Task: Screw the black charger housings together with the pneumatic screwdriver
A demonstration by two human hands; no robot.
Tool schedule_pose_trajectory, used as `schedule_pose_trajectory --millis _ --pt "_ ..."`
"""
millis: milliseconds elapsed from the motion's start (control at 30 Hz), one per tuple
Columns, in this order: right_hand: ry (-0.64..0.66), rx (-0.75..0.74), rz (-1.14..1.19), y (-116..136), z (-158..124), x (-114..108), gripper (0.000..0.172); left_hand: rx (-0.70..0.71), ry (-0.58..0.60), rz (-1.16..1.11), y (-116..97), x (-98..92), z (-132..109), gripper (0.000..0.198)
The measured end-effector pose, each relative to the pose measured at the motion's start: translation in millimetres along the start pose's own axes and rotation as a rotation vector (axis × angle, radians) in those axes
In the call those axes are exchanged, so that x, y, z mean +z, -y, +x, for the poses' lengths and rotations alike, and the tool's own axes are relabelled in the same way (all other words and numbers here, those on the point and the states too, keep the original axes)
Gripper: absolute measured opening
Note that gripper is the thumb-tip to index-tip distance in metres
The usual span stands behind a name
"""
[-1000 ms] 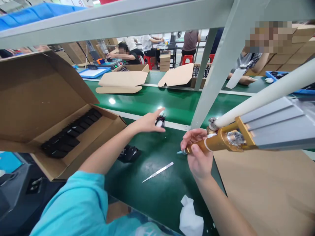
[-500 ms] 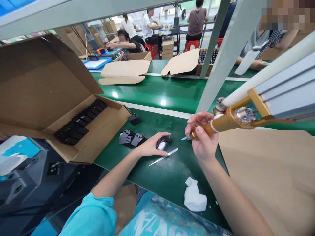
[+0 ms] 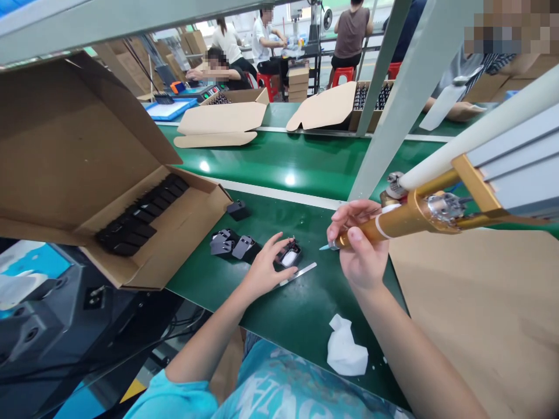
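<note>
My left hand has its thumb and forefinger on either side of a small black plug adapter, whose open top shows a white block and wiring. Tweezers lie on the green mat, partly under that hand. My right hand is wrapped around the front of a gold glue dispenser. Its thin teal needle tip points left towards the adapter, apart from it. Several black adapter housings sit left of my left hand, and a single black housing stands farther back.
An open cardboard box at left holds a row of black adapters. A crumpled white tissue lies near the front edge. Flat cardboard covers the right side. A grey metal post rises behind the dispenser. Co-workers sit beyond the green conveyor.
My left hand has shifted slightly, its fingers more spread, and covers more of the tweezers. The adapter has turned a little. My right hand and the dispenser have hardly moved.
</note>
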State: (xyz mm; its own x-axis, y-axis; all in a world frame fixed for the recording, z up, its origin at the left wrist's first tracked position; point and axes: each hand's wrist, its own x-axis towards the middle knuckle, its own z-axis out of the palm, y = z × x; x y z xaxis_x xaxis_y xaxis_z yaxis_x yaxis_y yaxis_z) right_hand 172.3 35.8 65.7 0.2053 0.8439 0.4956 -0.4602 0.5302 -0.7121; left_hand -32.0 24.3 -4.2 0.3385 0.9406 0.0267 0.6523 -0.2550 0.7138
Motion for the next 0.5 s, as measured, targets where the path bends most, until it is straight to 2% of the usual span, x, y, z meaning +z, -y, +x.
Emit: schedule_pose_trajectory --millis 167,367,500 --pt "0.021 0.020 -0.006 2 -5 6 0.028 -0.056 -0.095 0.048 -4 19.7 -6 0.038" --pt "0.064 0.032 0.020 5 -10 12 0.029 -0.031 -0.094 0.137 -36 13.6 -8 0.036" --pt "0.067 0.034 0.032 5 -10 13 0.028 -0.013 -0.106 0.142 -45 11.5 -6 0.033"
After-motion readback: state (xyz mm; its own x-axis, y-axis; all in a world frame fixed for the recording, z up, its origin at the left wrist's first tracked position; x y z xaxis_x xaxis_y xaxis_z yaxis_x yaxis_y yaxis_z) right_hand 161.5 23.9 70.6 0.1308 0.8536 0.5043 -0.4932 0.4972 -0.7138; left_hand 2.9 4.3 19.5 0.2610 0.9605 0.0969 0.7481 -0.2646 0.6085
